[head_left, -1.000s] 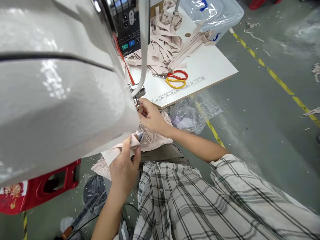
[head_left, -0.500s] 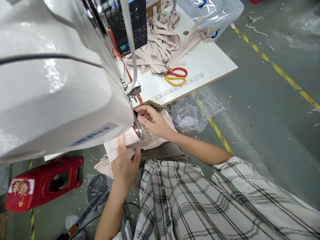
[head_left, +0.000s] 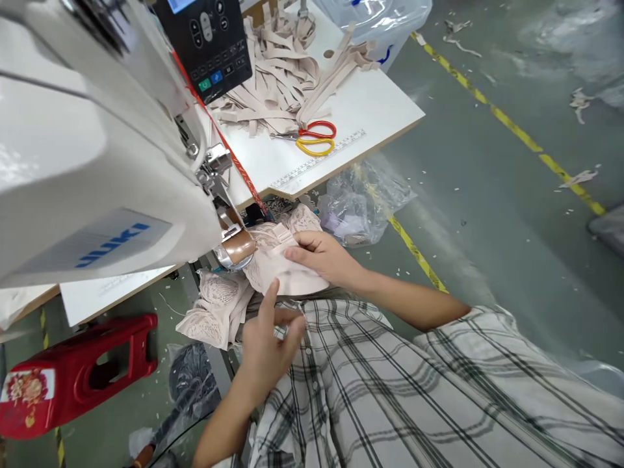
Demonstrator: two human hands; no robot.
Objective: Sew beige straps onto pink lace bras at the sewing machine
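Observation:
A pale pink lace garment (head_left: pixel 292 273) lies in front of the sewing machine (head_left: pixel 121 195), beside its copper-coloured arm end (head_left: pixel 238 248). My right hand (head_left: pixel 326 257) pinches the garment's upper edge between thumb and fingers. Below the garment's lower edge, my left hand (head_left: pixel 270 344) has its fingers apart and holds nothing; its index fingertip points up near the fabric. More lace fabric (head_left: pixel 217 309) hangs to the left, under the machine head.
Beige fabric strips (head_left: pixel 287 71) and scissors with red and yellow handles (head_left: pixel 316 138) lie on the white table (head_left: pixel 385 107). A control panel (head_left: pixel 209 45) stands behind. A red stool (head_left: pixel 82 370) is at lower left, a plastic bag (head_left: pixel 361 201) below the table edge.
The garment has come away from the machine's arm end, toward the body and right, with my right hand on it. My left hand has let go of the fabric and moved down and right.

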